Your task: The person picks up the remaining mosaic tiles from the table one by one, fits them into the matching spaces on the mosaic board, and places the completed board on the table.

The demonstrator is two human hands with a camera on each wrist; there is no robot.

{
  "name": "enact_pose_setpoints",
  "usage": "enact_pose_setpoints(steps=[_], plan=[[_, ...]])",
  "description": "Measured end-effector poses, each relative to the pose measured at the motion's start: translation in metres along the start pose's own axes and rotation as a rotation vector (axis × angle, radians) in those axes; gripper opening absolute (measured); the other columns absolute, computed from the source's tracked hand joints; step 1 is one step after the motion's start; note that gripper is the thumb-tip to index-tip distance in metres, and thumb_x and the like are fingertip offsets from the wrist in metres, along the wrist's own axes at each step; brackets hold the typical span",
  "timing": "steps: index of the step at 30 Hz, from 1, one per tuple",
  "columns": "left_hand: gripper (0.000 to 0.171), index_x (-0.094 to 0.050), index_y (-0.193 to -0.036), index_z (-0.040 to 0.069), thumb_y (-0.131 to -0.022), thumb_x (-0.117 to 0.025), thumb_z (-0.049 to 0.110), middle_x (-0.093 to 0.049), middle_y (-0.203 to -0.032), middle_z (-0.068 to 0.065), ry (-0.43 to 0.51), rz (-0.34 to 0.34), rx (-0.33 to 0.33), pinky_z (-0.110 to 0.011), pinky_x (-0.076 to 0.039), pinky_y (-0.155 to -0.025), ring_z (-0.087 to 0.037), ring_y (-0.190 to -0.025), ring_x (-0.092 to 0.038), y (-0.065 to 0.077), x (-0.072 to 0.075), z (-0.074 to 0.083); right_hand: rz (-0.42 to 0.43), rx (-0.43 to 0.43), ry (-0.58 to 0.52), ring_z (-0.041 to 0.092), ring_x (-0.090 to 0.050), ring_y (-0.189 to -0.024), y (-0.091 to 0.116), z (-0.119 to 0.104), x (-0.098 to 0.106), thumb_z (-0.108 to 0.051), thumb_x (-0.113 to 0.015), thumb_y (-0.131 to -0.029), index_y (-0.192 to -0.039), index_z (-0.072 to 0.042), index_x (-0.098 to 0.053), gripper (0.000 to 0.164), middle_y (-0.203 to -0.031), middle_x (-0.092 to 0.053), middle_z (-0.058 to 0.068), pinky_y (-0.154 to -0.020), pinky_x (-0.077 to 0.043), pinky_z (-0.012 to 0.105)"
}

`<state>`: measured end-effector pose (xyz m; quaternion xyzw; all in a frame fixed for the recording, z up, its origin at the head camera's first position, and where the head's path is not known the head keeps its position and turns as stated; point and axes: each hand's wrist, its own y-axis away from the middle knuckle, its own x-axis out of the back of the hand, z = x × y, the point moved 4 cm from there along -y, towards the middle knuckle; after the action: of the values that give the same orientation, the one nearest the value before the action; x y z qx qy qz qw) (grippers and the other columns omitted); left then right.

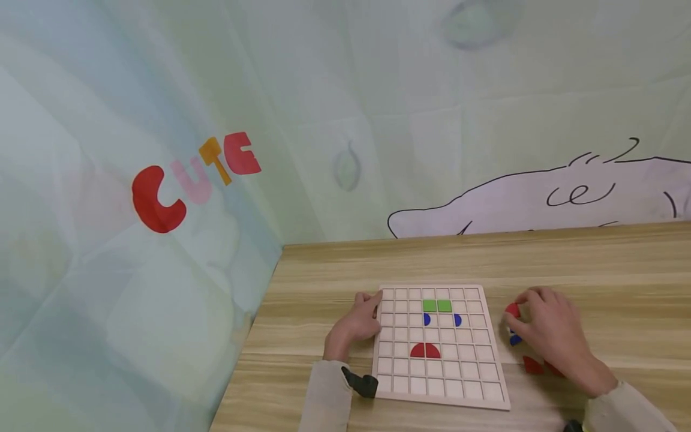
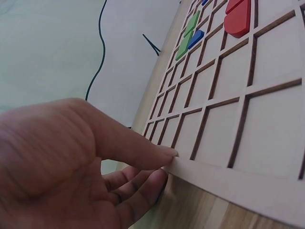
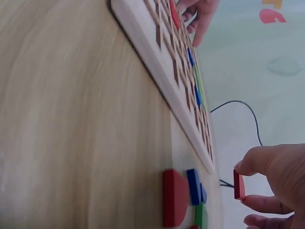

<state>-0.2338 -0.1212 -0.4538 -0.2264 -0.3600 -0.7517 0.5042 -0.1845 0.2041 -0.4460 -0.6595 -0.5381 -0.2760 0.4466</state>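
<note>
A pale wooden grid board (image 1: 464, 390) lies on the table. My left hand (image 1: 358, 318) grips its left edge, the thumb on the rim and the other fingers curled at the side in the left wrist view. Between thumb and finger, my right hand (image 1: 556, 327) pinches a small red block (image 3: 239, 185), held above the table right of the board. In the grid sit green squares (image 1: 444, 306), blue half-rounds (image 1: 457, 320) apart from each other, and two red quarter-rounds (image 1: 433, 350) side by side forming a dome.
Loose blocks lie right of the board, under and near my right hand: a red one (image 1: 532, 365), blue ones (image 3: 194, 187) and a green one (image 3: 201, 215), partly hidden in the head view. A printed cloth backdrop (image 1: 345, 120) rises behind the wooden table (image 1: 324, 264) and at its left.
</note>
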Motion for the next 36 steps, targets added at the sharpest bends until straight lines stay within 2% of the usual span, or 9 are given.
enact_pose_setpoints(steps=[9,14,22,36], plan=[[0.079,-0.025,-0.152,0.008,-0.079,-0.049,-0.010,-0.028,-0.125,-0.014,0.002,0.000,-0.031,-0.030,-0.033,-0.063,-0.025,-0.098,-0.040,0.000,0.000,-0.001,0.031,0.092,-0.008,0.045,-0.050,-0.101,0.000,-0.016,0.003,-0.026,-0.077,-0.075,-0.095,0.000,-0.064,0.035,-0.107,-0.058,0.025,-0.085,-0.033,0.063],[0.079,-0.024,-0.152,0.008,-0.079,-0.048,-0.011,-0.028,-0.125,-0.014,0.002,-0.002,-0.038,-0.030,-0.032,-0.061,-0.025,-0.098,-0.039,0.000,0.000,-0.001,0.006,0.116,-0.009,0.042,-0.052,-0.100,0.001,-0.023,0.001,-0.026,-0.077,-0.075,-0.096,-0.002,-0.064,0.035,-0.107,-0.059,0.023,-0.084,-0.036,0.062],[0.079,-0.024,-0.152,0.008,-0.079,-0.047,-0.010,-0.028,-0.126,-0.015,0.012,-0.007,-0.030,-0.031,-0.032,-0.061,-0.026,-0.099,-0.039,0.002,0.000,0.000,0.072,0.219,-0.023,0.038,-0.054,-0.099,0.006,-0.040,0.000,-0.023,-0.077,-0.073,-0.090,-0.007,-0.064,0.027,-0.102,-0.061,0.015,-0.079,-0.038,0.056],[0.077,-0.025,-0.152,0.008,-0.080,-0.047,-0.010,-0.029,-0.128,-0.015,0.004,0.006,-0.036,-0.031,-0.033,-0.067,-0.027,-0.102,-0.040,0.000,-0.001,0.000,0.014,0.262,-0.019,0.037,-0.054,-0.103,0.012,-0.062,-0.012,-0.024,-0.080,-0.072,-0.093,-0.008,-0.064,0.031,-0.106,-0.060,0.013,-0.090,-0.038,0.056]])
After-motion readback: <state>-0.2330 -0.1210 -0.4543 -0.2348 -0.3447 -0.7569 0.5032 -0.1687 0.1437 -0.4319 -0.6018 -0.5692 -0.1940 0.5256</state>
